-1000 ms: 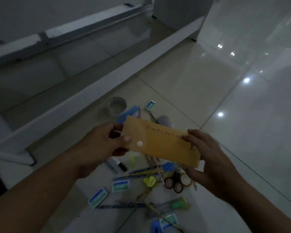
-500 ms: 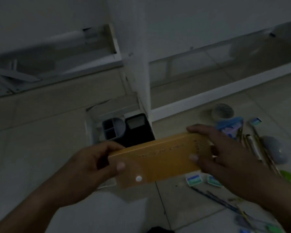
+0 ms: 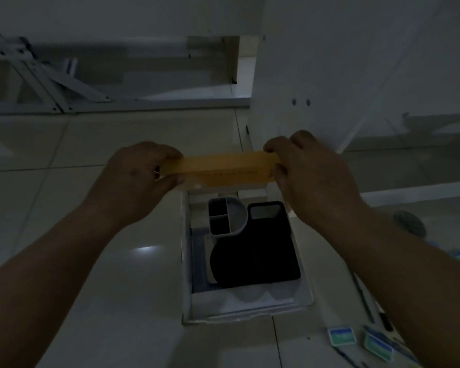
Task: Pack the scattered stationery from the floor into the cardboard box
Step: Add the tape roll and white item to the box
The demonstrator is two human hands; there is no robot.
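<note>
The yellow pencil case (image 3: pixel 218 170) is pinched at its two short ends, the left hand (image 3: pixel 136 181) clamped on one end and the right hand (image 3: pixel 311 176) on the other, and it hangs level over the far edge of the open white cardboard box (image 3: pixel 247 305), whereas half a second ago it was tilted and nearer the body. Below and between the hands the box holds a grey divided organiser (image 3: pixel 227 216) touching a black pouch (image 3: pixel 258 248). Beyond the right wrist, small blue-and-white erasers (image 3: pixel 341 335) lie on the tiled floor (image 3: pixel 117 301), which the view now shows more squarely from above the box.
</note>
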